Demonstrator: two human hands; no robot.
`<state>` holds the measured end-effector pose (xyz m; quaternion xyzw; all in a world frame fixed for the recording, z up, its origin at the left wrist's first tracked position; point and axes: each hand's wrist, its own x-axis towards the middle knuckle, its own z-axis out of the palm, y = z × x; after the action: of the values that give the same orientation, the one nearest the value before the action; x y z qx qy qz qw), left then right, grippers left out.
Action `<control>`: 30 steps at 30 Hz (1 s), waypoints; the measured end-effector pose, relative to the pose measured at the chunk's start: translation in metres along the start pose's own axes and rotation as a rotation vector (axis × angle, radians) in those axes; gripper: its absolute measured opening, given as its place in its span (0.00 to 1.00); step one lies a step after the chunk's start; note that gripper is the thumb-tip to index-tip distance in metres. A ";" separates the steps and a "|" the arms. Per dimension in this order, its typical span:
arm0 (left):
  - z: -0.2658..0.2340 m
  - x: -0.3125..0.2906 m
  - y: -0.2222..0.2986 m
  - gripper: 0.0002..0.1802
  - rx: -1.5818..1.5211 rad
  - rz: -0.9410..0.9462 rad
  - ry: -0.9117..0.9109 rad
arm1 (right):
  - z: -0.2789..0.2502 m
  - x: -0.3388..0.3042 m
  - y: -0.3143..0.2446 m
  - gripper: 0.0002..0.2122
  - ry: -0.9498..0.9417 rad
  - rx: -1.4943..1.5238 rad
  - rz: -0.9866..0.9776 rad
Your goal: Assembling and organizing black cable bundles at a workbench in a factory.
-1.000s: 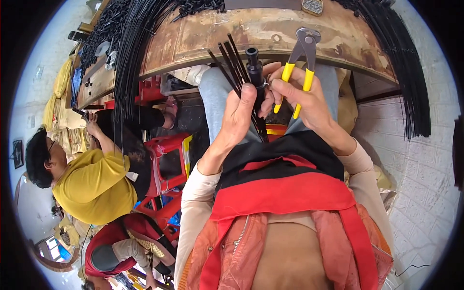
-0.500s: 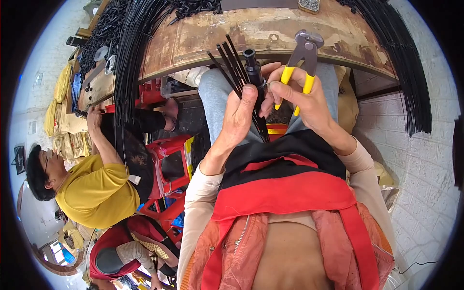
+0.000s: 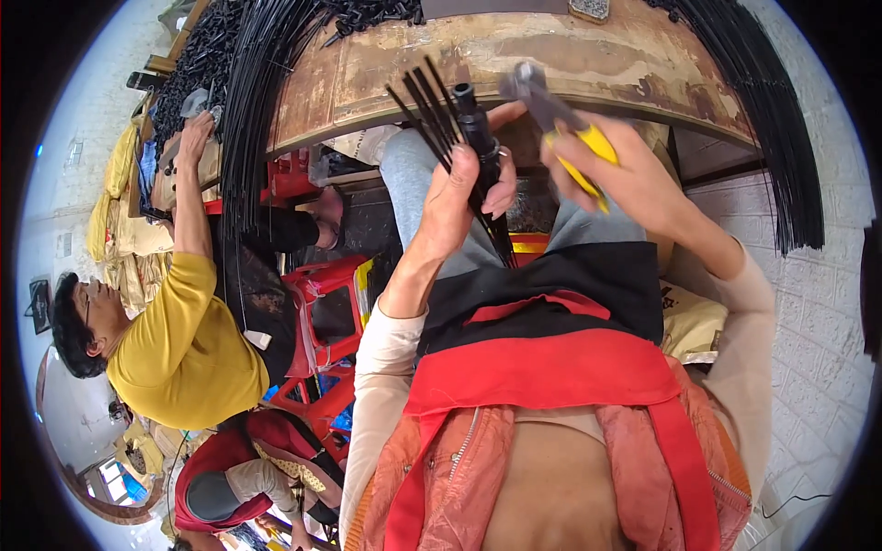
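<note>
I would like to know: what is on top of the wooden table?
On the wooden table are small black parts, a dark flat piece, a small container, and black rods at left and right. What lies beneath them is covered from view.

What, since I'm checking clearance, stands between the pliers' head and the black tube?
A finger of the left hand juts out right of the tube, below the blurred head of the pliers. Nothing else visible lies between them; depth is unclear.

Head-worn fisheye, close above, facing down, workbench point(image 3: 625, 57) at top.
</note>
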<state>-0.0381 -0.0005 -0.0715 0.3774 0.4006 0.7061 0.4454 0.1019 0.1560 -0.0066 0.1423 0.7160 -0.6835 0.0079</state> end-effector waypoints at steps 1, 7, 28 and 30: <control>-0.006 -0.001 -0.001 0.46 -0.023 0.002 -0.015 | 0.002 -0.013 -0.003 0.12 0.029 -0.135 0.042; 0.009 -0.003 -0.001 0.35 0.004 -0.009 0.010 | 0.008 -0.038 -0.013 0.14 -0.085 -0.346 0.212; -0.003 -0.006 0.002 0.34 -0.034 -0.005 -0.052 | -0.005 -0.033 -0.020 0.19 -0.160 -0.429 0.117; -0.001 -0.002 0.000 0.35 -0.033 -0.043 -0.054 | -0.015 -0.032 -0.038 0.20 -0.189 -0.500 0.225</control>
<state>-0.0384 -0.0026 -0.0722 0.3803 0.3847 0.6925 0.4773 0.1268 0.1639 0.0382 0.1501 0.8380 -0.4910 0.1850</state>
